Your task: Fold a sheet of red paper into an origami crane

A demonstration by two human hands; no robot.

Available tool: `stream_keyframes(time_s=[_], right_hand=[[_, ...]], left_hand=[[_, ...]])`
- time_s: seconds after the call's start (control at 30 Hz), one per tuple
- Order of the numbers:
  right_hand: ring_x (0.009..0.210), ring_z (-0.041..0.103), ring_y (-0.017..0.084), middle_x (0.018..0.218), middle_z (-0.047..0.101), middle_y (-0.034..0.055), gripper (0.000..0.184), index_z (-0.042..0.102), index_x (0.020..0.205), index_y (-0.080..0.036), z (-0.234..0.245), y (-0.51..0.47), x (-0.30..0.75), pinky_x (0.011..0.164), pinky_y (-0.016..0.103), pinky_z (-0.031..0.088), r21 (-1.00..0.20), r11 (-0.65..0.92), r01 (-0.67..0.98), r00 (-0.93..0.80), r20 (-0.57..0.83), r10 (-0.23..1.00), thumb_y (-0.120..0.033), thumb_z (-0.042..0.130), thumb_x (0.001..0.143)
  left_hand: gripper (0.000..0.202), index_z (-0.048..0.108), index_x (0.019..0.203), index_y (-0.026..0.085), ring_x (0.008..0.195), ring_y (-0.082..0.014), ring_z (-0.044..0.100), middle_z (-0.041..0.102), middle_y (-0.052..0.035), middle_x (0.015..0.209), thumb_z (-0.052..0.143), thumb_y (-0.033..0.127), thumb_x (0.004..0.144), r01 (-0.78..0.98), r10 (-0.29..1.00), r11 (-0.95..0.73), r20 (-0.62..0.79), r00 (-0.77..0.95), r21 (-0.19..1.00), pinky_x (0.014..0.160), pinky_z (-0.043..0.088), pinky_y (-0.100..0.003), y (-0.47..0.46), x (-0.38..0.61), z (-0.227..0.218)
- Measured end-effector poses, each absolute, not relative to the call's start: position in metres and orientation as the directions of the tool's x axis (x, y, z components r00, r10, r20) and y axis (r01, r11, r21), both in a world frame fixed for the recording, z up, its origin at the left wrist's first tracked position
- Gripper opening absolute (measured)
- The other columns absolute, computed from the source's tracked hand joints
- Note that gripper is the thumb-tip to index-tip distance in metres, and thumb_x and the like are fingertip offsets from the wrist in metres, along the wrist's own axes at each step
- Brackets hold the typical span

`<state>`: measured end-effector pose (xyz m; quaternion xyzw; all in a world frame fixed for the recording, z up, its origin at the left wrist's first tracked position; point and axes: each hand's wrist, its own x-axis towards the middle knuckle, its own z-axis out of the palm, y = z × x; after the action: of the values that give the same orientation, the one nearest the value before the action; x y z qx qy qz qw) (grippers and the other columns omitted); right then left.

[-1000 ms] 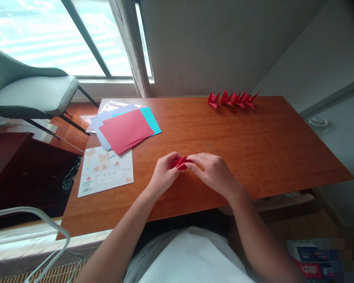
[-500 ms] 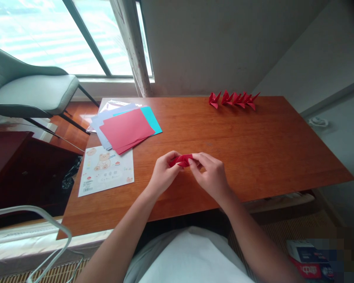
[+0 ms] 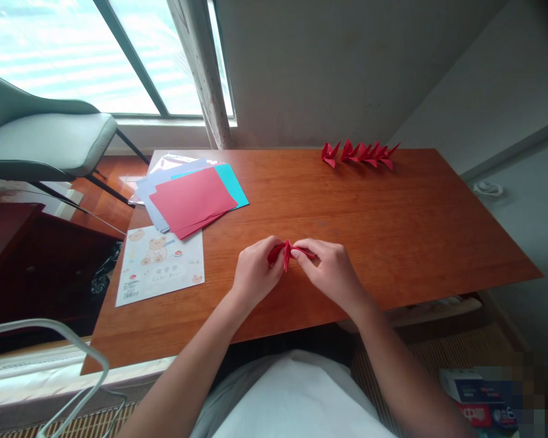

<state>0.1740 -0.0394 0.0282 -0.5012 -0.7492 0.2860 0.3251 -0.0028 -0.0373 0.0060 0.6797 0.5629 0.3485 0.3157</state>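
Note:
A red origami crane is held between my two hands, above the near part of the wooden table. My left hand pinches its left side, and a bit of red paper shows by the thumb. On the opposite side my right hand grips it between thumb and fingers. A narrow folded part points down toward me from the middle, between the two pinches. Parts of the paper are hidden under my fingers. Several finished red paper cranes stand in a row at the table's far edge.
On the left of the wooden table lie red paper sheets, with blue and lavender sheets beneath. A white sheet printed with bears lies nearer me. Beyond the table's left end stands a chair. A white curved tube rises at lower left.
The crane has been turned in my hands, so its narrow folded part now points down toward me between my fingers. My hands have shifted slightly apart. The view has moved a little.

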Motion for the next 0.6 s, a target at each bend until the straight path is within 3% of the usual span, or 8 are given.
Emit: stream_keyframes(time_s=[0.07,0.17,0.3,0.43,0.6], right_hand=[[0.086,0.072,0.023,0.095,0.077,0.0071,0.015,0.070,0.096,-0.023,0.0272,-0.0376,0.1743,0.080,0.035,0.054,-0.661,0.400,0.635,-0.318,0.247,0.915,-0.023,0.055,0.097],[0.084,0.071,0.023,0.093,0.077,0.0072,0.018,0.071,0.095,-0.022,0.0232,-0.0345,0.1753,0.079,0.034,0.052,-0.620,0.406,0.672,-0.310,0.262,0.914,-0.023,0.054,0.098],[0.080,0.070,0.021,0.088,0.077,0.0060,0.021,0.072,0.089,-0.021,0.0210,-0.0309,0.1780,0.075,0.032,0.050,-0.689,0.371,0.623,-0.283,0.243,0.928,-0.025,0.053,0.098],[0.068,0.066,0.018,0.078,0.075,0.0023,0.024,0.072,0.087,-0.021,0.0226,-0.0296,0.1797,0.064,0.028,0.047,-0.825,0.255,0.505,-0.211,0.168,0.963,-0.033,0.055,0.098],[0.063,0.060,0.015,0.068,0.069,0.0009,0.031,0.069,0.076,-0.020,0.0226,-0.0297,0.1800,0.061,0.027,0.042,-0.807,0.260,0.530,-0.288,0.117,0.950,-0.036,0.054,0.098]], left_hand=[[0.014,0.067,0.083,0.021,0.061,-0.0134,0.053,0.066,-0.0013,0.071,0.057,0.029,0.089,0.537,0.982,-0.190,0.144,0.126,0.822,0.059,0.037,-0.024,-0.0378,-0.0021,0.0051],[0.014,0.068,0.089,0.020,0.065,-0.0143,0.057,0.070,-0.0033,0.078,0.057,0.029,0.090,0.441,0.983,-0.175,0.129,0.133,0.880,0.061,0.041,-0.023,-0.0380,-0.0012,0.0052],[0.017,0.069,0.090,0.019,0.066,-0.0148,0.058,0.070,-0.0041,0.079,0.061,0.034,0.090,0.345,0.987,-0.127,0.082,0.141,0.930,0.061,0.042,-0.024,-0.0372,-0.0003,0.0072],[0.027,0.067,0.079,0.017,0.059,-0.0124,0.048,0.062,-0.0004,0.066,0.062,0.042,0.090,0.313,0.987,-0.078,0.030,0.157,0.946,0.055,0.034,-0.023,-0.0358,-0.0013,0.0101],[0.034,0.063,0.071,0.017,0.058,-0.0116,0.043,0.056,0.0012,0.063,0.061,0.044,0.091,0.270,0.967,-0.056,-0.015,0.255,0.961,0.053,0.031,-0.024,-0.0364,-0.0028,0.0133]])
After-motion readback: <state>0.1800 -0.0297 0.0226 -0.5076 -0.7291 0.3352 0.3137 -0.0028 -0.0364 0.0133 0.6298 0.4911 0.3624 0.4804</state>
